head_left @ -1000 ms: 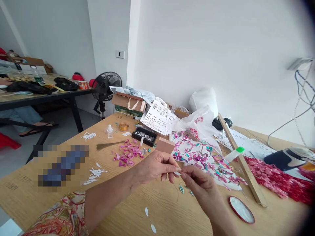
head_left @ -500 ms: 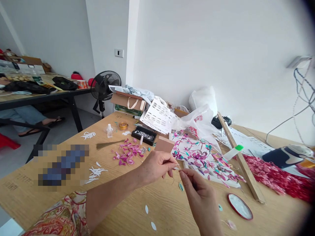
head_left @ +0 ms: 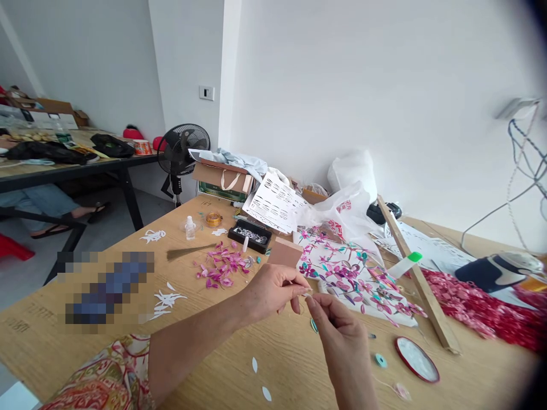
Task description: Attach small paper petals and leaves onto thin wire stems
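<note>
Fingertip to fingertip, my left hand (head_left: 273, 290) and my right hand (head_left: 342, 336) meet above the wooden table. Both are closed in a pinch on a fine thread, of which only a short piece and a thin loop show. A small pale bit shows at the fingertips; its kind cannot be made out. Below them lies a teal-edged leaf-shaped piece (head_left: 314, 325), partly covered by my right hand. A teal ring-shaped spool (head_left: 380, 360) rests right of that hand. Pink petals (head_left: 222, 265) are heaped beyond my left hand.
Finished pink flower sprays (head_left: 354, 270) lie on white sheeting, beside a wooden bar (head_left: 419, 279). A red-rimmed round dish (head_left: 416, 359) sits at right. Farther back are a black tray (head_left: 250, 235), a small clear bottle (head_left: 190, 228) and paper sheets (head_left: 273, 202). White leaf cutouts (head_left: 254, 364) lie in front.
My right hand has moved slightly left and up, closing the gap to my left hand. The teal spool beside it is now uncovered. My left hand stays nearly still.
</note>
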A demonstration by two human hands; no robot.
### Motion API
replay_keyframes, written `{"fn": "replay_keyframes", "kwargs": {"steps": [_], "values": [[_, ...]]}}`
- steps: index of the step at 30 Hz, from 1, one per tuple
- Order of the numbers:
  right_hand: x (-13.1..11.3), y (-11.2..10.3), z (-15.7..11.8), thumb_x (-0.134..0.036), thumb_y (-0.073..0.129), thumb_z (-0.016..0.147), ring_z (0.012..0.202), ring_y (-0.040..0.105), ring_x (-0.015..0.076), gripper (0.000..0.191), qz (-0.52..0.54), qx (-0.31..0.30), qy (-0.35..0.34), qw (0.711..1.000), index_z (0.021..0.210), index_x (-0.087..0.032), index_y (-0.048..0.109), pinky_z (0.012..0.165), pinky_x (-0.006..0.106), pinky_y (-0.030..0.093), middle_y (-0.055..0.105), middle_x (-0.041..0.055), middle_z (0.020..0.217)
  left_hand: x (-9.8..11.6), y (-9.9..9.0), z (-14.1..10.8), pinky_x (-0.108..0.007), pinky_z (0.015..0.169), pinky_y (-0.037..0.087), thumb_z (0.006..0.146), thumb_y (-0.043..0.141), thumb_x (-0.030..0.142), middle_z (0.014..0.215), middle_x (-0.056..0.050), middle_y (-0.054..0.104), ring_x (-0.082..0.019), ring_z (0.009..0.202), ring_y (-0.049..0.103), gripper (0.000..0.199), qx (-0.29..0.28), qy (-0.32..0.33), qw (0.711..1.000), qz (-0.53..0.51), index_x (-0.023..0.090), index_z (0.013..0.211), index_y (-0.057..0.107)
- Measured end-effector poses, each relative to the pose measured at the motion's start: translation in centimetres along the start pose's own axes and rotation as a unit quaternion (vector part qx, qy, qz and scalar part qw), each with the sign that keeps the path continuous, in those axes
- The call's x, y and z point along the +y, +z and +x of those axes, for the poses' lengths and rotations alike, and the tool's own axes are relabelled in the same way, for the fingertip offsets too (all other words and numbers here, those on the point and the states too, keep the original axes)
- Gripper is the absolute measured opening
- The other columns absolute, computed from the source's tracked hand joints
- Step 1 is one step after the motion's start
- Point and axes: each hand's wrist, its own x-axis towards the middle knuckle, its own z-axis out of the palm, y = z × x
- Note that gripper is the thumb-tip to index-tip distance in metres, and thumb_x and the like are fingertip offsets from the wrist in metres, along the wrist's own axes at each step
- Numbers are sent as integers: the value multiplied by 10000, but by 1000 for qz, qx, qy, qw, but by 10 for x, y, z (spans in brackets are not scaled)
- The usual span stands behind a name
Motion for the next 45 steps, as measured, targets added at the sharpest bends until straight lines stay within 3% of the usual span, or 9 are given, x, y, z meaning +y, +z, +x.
{"fn": "replay_keyframes", "kwargs": {"steps": [10,22,25,28,33,36,40,42,45], "values": [[2,4,-2,-389,602,684,477,333,92,237,72,39,27,996,687,-153,579,438,208,254,485,-24,520,-7,1,3,-138,307,257,733,537,244,465,30,545,-18,289,340,158,-8,22,1000,-15,114,743,626],[7,8,-1,-400,583,682,448,294,76,258,58,31,19,998,614,-153,558,410,191,235,410,-50,480,-9,1,4,-135,312,295,739,529,238,483,38,545,-23,310,380,153,-1,31,1000,-1,120,742,626],[8,8,-4,-405,528,737,428,308,80,263,-7,23,-4,1000,641,-162,554,397,195,235,418,-48,478,-8,1,3,-130,325,321,746,521,226,501,39,537,-26,335,402,146,8,56,998,30,126,710,620],[8,8,-9,-392,453,802,388,374,92,260,-156,39,-59,985,708,-175,563,392,201,253,445,-47,450,-6,2,2,-129,335,332,766,495,205,525,39,522,-27,354,406,161,15,86,993,79,128,694,616],[5,7,-14,-266,299,872,402,536,140,308,-422,75,-199,881,704,-192,546,397,221,236,580,5,509,-10,2,2,-146,476,380,810,451,162,589,21,533,-47,489,464,200,31,180,957,224,131,693,610],[1,1,-13,-206,341,851,385,535,140,274,-511,32,-204,835,648,-204,525,385,225,172,579,-5,497,-17,3,4,-178,579,393,829,430,149,614,7,543,-72,579,489,222,21,217,928,301,130,695,606],[-16,-17,-4,-197,410,824,461,557,133,213,-504,-98,-213,831,664,-208,550,400,211,220,594,-5,569,-23,3,5,-197,582,382,823,416,116,630,-10,546,-91,606,487,241,-35,253,898,357,116,660,594],[-28,-29,6,-221,395,842,503,556,129,243,-465,-174,-210,842,677,-207,573,433,210,280,598,3,601,-22,2,4,-189,569,381,808,442,112,603,-2,540,-88,601,491,223,-75,247,909,328,116,642,592],[-39,-45,22,-242,389,852,542,525,118,268,-376,-263,-186,869,678,-202,589,494,212,336,587,-2,604,-15,1,-1,-159,480,382,789,486,153,569,19,538,-62,510,488,160,-146,146,961,181,127,704,619]]}}
